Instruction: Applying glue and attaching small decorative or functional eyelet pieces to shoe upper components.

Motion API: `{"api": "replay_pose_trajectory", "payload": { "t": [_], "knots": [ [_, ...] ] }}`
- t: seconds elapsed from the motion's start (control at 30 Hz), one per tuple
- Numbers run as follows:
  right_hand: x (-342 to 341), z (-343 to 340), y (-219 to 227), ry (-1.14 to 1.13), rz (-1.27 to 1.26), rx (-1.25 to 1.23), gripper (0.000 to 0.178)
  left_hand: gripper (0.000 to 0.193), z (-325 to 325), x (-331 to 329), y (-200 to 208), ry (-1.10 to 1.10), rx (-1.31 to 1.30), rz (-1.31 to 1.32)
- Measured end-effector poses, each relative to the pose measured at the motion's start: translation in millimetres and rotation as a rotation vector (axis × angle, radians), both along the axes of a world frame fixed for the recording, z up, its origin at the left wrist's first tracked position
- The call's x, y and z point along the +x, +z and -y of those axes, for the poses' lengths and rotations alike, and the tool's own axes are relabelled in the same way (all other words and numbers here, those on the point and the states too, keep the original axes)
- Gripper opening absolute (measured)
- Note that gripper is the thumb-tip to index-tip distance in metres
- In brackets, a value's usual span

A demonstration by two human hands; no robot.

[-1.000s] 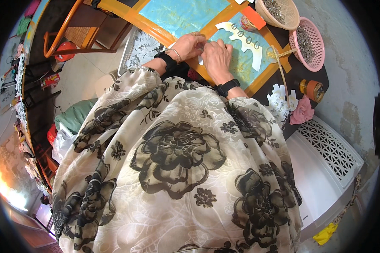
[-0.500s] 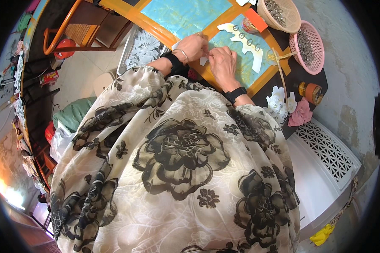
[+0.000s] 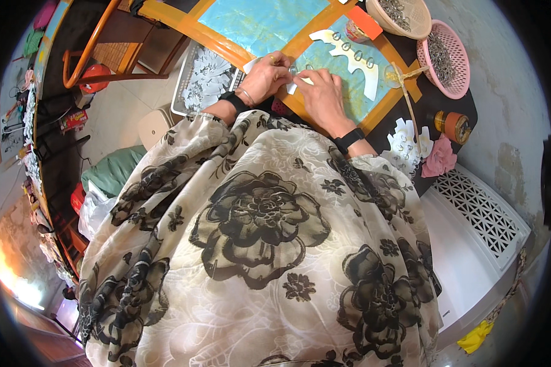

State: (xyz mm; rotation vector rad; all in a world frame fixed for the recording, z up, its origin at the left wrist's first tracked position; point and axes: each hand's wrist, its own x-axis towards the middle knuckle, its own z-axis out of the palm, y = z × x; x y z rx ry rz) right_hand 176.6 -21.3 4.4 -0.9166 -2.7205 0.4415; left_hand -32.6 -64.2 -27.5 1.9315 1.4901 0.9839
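Note:
My left hand (image 3: pixel 268 78), fingers curled in a pinch, grips a white card (image 3: pixel 249 65) over the near edge of the board; parts of the card show on both sides of the hand. My right hand (image 3: pixel 321 96) meets it there, thumb and index finger closed at the same spot. What lies between its fingertips is small and mostly hidden. Just past the fingertips, a small metal ring shows faintly. A white notched card strip (image 3: pixel 351 60) carrying several metal rings lies on the blue sheet beyond my right hand.
The board (image 3: pixel 226 52) has blue panels and orange tape edging. Right of it stand a beige basket (image 3: pixel 423 21) and a pink basket (image 3: pixel 450 85) of metal rings, an orange tape roll (image 3: pixel 456 130) and ringed cards (image 3: pixel 404 147). A white crate (image 3: pixel 180 92) of cut cards stands left.
My left hand has moved slightly left and down, and its fingers have bent more. My right hand stays close by, its fingers shifted a little. The view has shifted slightly.

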Motion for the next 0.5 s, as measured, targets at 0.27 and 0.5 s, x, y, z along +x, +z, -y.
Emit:
{"api": "replay_pose_trajectory", "payload": {
  "t": [0.27, 0.5],
  "knots": [
    [1, 3, 3, 0.018, 0.01, 0.008, 0.033, 0.014, -1, 0, 7, 0.157, -0.151, 0.041],
    [1, 3, 6, 0.021, 0.049, 0.0, 0.037, 0.012, -13, 13, 7, 0.225, -0.171, -0.171]
  ]
}}
